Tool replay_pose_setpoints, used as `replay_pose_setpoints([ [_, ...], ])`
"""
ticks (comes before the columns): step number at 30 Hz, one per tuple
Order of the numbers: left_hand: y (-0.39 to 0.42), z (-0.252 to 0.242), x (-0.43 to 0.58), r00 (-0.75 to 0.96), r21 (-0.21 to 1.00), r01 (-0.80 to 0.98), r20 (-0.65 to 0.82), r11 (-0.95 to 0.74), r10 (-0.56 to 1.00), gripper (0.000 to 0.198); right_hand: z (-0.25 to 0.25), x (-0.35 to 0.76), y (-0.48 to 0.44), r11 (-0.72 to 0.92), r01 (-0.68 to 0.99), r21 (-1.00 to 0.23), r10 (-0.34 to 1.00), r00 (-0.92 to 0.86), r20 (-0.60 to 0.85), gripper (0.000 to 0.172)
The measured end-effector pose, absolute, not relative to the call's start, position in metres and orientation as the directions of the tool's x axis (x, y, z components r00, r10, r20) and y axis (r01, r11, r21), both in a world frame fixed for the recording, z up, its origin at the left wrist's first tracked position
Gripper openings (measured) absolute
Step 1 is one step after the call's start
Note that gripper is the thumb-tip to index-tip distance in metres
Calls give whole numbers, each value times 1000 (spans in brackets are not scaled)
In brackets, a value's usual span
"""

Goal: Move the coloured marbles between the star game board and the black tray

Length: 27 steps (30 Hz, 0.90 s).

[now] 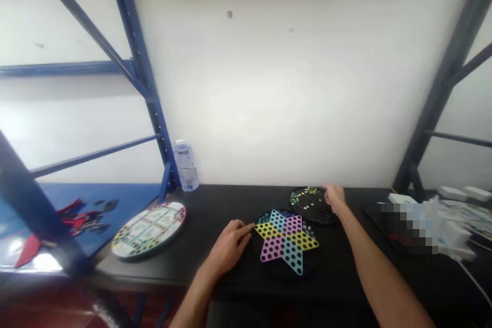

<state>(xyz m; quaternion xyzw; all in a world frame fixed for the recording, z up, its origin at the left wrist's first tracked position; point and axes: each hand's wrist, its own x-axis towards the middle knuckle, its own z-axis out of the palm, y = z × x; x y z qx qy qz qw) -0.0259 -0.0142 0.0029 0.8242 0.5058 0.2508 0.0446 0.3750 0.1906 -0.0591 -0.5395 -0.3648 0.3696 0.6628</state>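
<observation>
A star-shaped Chinese checkers board (283,236) with pink, yellow and blue points and dark holes lies over a round black tray on the black table. My left hand (231,243) is at its left yellow tip, with index finger and thumb against the edge and the other fingers curled. My right hand (334,197) reaches over the right rim of a second round black tray (317,210), where green, yellow and white small pieces lie scattered. Its fingers are curled together; anything between them is hidden.
A round white game board (151,228) lies at the left. A clear plastic bottle (186,166) stands by the blue rack post (148,82). White boxes and plastic bags (453,236) are on the right. Red and black items (86,220) lie on a blue surface beyond the post.
</observation>
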Motion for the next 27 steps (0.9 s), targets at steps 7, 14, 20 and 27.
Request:
replay_pose_setpoints([
  [7, -15, 2, -25, 441, 234, 811, 359, -537, 823, 40, -50, 386, 185, 115, -653, -749, 985, 175, -2, 20],
  [14, -14, 8, -25, 494, 145, 817, 319, -557, 808, 38, -56, 390, 186, 136, -709, -692, 971, 232, -48, 39],
  [20, -20, 8, -30, 514, 82, 822, 316, -563, 797, 37, -57, 383, 187, 150, -667, -730, 966, 256, -36, 41],
  [27, -43, -3, -50, 500, 26, 820, 455, -572, 737, 31, -45, 354, 176, 65, -617, -784, 997, 79, 21, 48],
])
